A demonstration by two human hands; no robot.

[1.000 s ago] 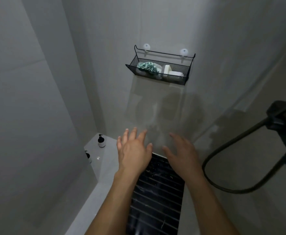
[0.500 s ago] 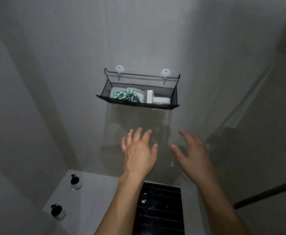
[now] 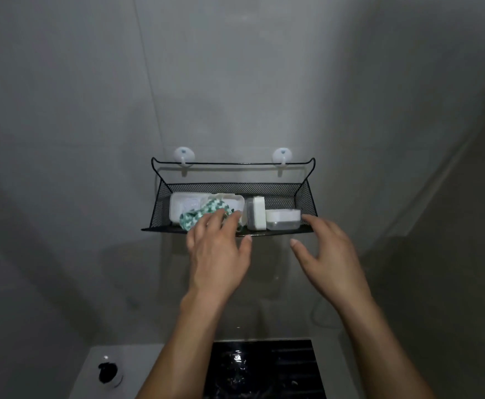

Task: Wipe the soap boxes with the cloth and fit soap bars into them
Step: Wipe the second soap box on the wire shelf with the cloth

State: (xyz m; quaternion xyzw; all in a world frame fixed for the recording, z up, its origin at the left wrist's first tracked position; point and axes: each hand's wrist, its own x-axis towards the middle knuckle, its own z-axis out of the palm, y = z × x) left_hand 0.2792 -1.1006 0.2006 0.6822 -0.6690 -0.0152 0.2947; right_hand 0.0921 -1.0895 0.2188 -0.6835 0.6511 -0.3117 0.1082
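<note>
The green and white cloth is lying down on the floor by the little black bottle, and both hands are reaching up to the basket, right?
Not quite. In the head view the green and white cloth lies inside the black wire basket on the wall, not on the floor. Both hands do reach up: left hand, right hand.

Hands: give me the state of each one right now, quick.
Left hand: open, fingers reaching onto the green-and-white cloth in the wire basket, not gripping it.
Right hand: open, holding nothing, fingertips near the basket's front edge.

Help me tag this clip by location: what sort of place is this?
Most likely a bathroom or shower stall: plain grey tiled walls, a black wire mesh basket on white suction hooks holding white plastic soap boxes.
</note>
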